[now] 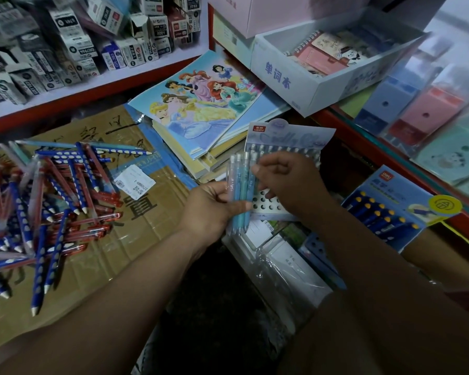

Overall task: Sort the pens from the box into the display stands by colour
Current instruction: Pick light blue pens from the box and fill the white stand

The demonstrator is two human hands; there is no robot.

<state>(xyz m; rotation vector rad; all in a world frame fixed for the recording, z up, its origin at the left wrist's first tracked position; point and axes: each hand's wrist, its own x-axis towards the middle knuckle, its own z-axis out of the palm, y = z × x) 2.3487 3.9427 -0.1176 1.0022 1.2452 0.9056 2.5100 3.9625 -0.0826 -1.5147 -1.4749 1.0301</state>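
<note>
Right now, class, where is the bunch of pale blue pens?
In the head view, near centre: the pale blue pens gripped in the left hand, in front of the display stand, with the right hand pinching one.

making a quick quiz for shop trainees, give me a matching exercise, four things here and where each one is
1 pale blue pens
2 blue and red pens
3 princess book
4 yellow-capped pens

a loose on the cardboard
b in the left hand
c on a stack of books
d in the stand at the right

Pairs: 1-b, 2-a, 3-c, 4-d
</note>
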